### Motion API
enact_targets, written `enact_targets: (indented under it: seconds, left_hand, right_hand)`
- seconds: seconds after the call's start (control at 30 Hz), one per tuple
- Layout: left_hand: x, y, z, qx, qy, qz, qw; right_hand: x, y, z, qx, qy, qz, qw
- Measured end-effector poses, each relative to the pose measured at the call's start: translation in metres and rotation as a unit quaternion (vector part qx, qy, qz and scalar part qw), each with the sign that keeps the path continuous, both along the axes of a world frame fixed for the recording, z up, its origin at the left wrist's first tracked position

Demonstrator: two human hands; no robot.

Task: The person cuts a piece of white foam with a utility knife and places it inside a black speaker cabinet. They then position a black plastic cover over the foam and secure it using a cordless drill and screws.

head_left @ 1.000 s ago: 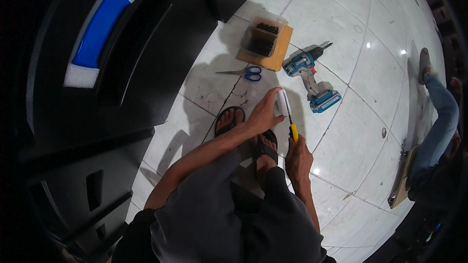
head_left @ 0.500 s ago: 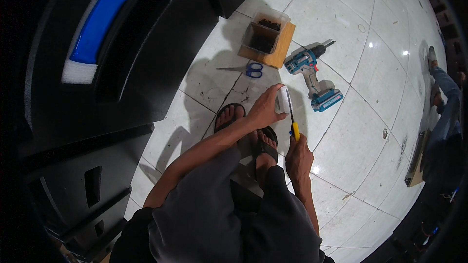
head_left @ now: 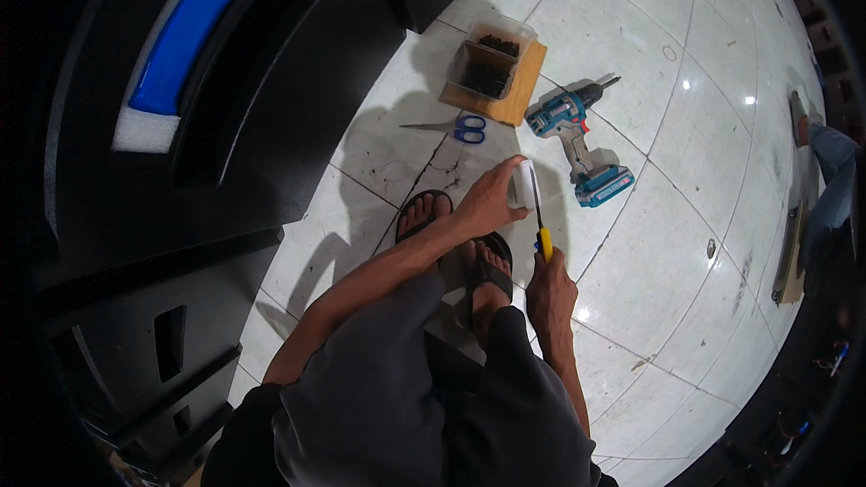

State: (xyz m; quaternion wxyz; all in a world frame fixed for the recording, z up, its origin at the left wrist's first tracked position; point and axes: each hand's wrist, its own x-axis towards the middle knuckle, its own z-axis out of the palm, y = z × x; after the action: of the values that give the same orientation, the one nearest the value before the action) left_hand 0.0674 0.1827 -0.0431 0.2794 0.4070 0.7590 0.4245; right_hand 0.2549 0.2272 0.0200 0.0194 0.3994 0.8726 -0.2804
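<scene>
Pale floor tiles [head_left: 658, 243] with dark joints fill the middle of my view, and black panels [head_left: 334, 99] stand along the left side, one with a blue strip [head_left: 180, 45] between white foam ends [head_left: 144, 131]. In the middle I have both hands working close together above the floor. The grip of the left hand [head_left: 492, 203] is pinching a small white piece [head_left: 525, 186] between thumb and fingers, and I see that piece just beyond the sandalled feet [head_left: 492, 271]. The grip of the right hand [head_left: 552, 289], on the near right, is closed around a yellow-handled tool [head_left: 545, 245]. Its narrow dark shaft points away from me, along the right edge of the white piece; I cannot tell whether it cuts into it.

Farther off, I make out a clear plastic box [head_left: 465, 68] in two compartments, both holding dark bits too small for me to identify, on a wooden block [head_left: 530, 86]. Blue-handled scissors [head_left: 469, 130] lie on the tiles just on its near side, points to the left. To the right of the block, a teal and grey drill [head_left: 574, 137] lies on its side, its bit toward the far right. At the far right edge I catch another person's jeans-clad leg [head_left: 828, 176].
</scene>
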Motion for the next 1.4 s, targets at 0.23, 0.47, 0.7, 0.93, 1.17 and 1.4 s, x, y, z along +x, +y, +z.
enact_targets:
  seconds: [0.23,0.47,0.7,0.93,1.17,1.4]
  left_hand:
    - [-0.001,-0.003,0.003,-0.014,-0.005,-0.016,1.0]
    - [0.004,0.003,-0.003,-0.005,-0.005,-0.014,1.0]
    - [0.0,0.001,0.0,-0.012,0.007,-0.026,1.0]
    - [0.005,-0.003,-0.008,0.001,0.02,0.003,1.0]
    - [0.001,0.0,-0.001,-0.021,-0.003,-0.022,1.0]
    - [0.005,-0.002,-0.008,-0.01,0.024,-0.009,1.0]
  right_hand:
    - [-0.007,0.002,-0.001,-0.016,-0.012,0.002,1.0]
    - [-0.006,0.005,0.001,-0.004,-0.026,0.008,1.0]
    - [-0.007,0.008,-0.005,0.006,-0.007,0.025,1.0]
    - [-0.018,0.008,0.005,-0.004,-0.03,0.027,0.999]
    - [-0.011,0.005,0.009,0.01,-0.058,0.023,0.998]
    - [-0.018,0.01,0.007,0.003,-0.042,0.036,0.998]
